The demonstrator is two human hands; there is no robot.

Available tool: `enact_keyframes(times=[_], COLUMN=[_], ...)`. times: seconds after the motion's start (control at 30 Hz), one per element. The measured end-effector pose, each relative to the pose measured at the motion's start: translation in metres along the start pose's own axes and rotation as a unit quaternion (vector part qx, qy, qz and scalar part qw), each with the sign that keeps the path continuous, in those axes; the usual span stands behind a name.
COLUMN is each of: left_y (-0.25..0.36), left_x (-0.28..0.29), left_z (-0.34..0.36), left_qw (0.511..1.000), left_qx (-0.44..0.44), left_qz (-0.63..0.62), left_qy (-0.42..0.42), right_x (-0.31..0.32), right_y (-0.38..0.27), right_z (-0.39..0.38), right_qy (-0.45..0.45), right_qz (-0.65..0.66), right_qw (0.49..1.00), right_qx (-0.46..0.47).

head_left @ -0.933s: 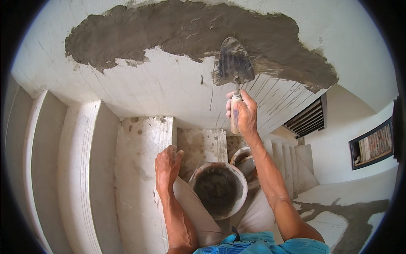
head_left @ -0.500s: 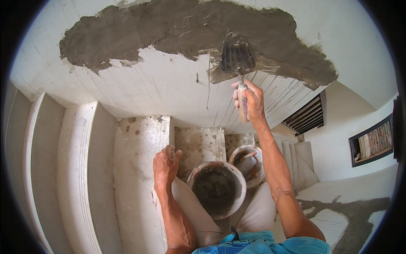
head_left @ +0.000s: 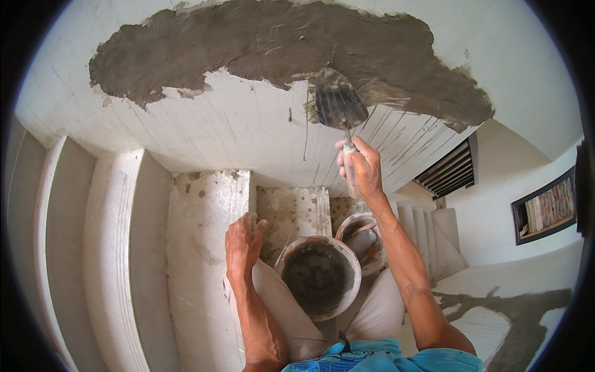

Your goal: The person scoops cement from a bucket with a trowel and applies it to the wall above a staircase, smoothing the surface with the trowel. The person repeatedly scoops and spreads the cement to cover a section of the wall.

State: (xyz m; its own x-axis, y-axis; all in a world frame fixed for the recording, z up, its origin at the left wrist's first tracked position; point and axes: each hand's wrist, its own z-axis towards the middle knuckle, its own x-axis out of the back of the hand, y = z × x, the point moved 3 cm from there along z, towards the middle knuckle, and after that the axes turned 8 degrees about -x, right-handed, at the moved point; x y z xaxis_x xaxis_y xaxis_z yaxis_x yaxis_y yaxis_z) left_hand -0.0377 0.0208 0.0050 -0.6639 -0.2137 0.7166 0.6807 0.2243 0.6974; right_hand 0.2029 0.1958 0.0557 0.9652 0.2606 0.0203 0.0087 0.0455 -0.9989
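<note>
My right hand (head_left: 361,164) grips the wooden handle of a trowel (head_left: 341,99), whose dark blade lies at the lower edge of a grey wet mortar patch (head_left: 248,43) on the white wall. My left hand (head_left: 245,245) rests on my left knee, fingers loosely bent, thumb apart, holding nothing I can see. Between my legs sits a round bucket (head_left: 316,279) with a pale rim and dark grey mix inside. A second bucket (head_left: 359,239) behind it to the right holds tools I cannot make out clearly.
Wide steps (head_left: 108,248) rise at the left. Smaller steps (head_left: 421,235) are at the right, near a dark slatted vent (head_left: 446,167) and a framed opening (head_left: 544,208) with stacked pieces. Another grey mortar area (head_left: 520,328) shows at lower right.
The trowel and my right hand first shifted up and right, then came back down, the blade slightly leftward. My left hand has stayed on the knee.
</note>
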Motion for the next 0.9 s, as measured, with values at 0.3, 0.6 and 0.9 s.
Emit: enact_keyframes(times=[0.3, 0.6, 0.9], left_y=[-0.002, -0.003, -0.001], left_x=[0.000, 0.000, 0.000], left_z=[0.000, -0.006, 0.000], left_qw=[1.000, 1.000, 1.000], left_qx=[0.005, -0.005, 0.000], left_qz=[-0.010, -0.003, -0.010], left_qy=[-0.006, -0.003, 0.002], right_x=[0.021, -0.012, 0.020], right_y=[0.009, -0.006, 0.014], right_z=[0.017, 0.004, 0.003], right_qy=[0.063, 0.041, 0.100], right_qz=[0.015, 0.030, 0.093], right_qw=[0.997, 0.998, 0.990], right_qx=[0.041, 0.038, 0.033])
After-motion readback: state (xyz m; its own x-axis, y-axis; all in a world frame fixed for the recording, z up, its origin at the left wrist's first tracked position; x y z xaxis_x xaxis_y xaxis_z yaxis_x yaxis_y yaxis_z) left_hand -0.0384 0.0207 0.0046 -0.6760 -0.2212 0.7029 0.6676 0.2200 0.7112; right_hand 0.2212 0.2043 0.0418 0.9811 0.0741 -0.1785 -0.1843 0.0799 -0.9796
